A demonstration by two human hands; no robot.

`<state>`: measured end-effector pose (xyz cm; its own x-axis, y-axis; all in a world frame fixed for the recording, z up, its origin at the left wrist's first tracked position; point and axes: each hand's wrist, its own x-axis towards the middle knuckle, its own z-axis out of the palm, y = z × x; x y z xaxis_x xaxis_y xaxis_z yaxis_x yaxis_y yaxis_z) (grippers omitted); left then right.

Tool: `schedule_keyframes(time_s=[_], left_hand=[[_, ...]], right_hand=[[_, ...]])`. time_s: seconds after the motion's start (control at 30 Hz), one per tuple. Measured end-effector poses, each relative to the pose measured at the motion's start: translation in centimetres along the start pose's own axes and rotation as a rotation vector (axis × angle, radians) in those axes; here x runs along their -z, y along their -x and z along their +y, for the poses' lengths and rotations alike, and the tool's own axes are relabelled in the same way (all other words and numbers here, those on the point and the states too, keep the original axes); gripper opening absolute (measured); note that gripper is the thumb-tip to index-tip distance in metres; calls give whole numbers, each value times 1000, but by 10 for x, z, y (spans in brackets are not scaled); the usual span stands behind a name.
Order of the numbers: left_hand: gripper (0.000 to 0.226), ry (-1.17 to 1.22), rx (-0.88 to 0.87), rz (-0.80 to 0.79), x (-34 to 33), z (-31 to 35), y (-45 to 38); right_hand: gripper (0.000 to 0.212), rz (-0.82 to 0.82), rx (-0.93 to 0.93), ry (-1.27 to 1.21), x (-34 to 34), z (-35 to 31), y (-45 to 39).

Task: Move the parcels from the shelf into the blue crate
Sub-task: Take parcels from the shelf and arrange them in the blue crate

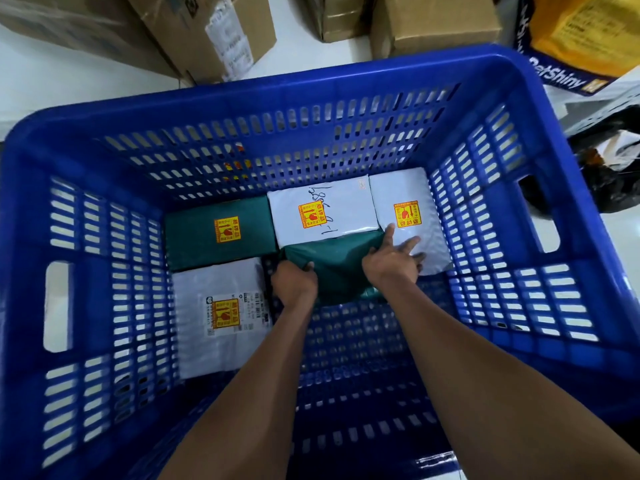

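Both my arms reach down into the blue crate (104, 140). My left hand (294, 284) grips the near left edge of a dark green parcel (337, 265) on the crate floor. My right hand (394, 258) lies on that parcel's right side, fingers spread onto a white parcel (401, 192) at the back right. Another white parcel (322, 209) with handwriting lies at the back middle, a green parcel (218, 233) at the back left, and a white labelled parcel (218, 317) at the left. Most carry yellow and red fragile stickers.
Cardboard boxes (433, 22) stand on the pale floor behind the crate. A yellow and purple bag (571, 36) lies at the upper right, with dark bags (609, 174) beside the crate's right wall. The near right part of the crate floor (363, 358) is bare.
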<state>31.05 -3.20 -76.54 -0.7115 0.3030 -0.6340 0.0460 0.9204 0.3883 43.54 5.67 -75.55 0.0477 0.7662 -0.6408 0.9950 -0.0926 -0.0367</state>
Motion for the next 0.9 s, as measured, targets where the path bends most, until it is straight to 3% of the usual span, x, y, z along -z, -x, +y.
schedule_keyframes(time_s=[0.4, 0.57, 0.7, 0.9], left_hand=[[39, -116, -149, -80, 23, 10, -26], [29, -98, -169, -170, 44, 6, -16], [23, -33, -130, -118, 82, 31, 17], [29, 30, -225, -83, 157, 99, 85]], right_hand=[[83, -105, -80, -63, 4, -11, 9], [80, -242, -90, -190, 41, -6, 13], [68, -149, -114, -344, 79, -4, 42], [64, -177, 37, -547, 143, -32, 108]])
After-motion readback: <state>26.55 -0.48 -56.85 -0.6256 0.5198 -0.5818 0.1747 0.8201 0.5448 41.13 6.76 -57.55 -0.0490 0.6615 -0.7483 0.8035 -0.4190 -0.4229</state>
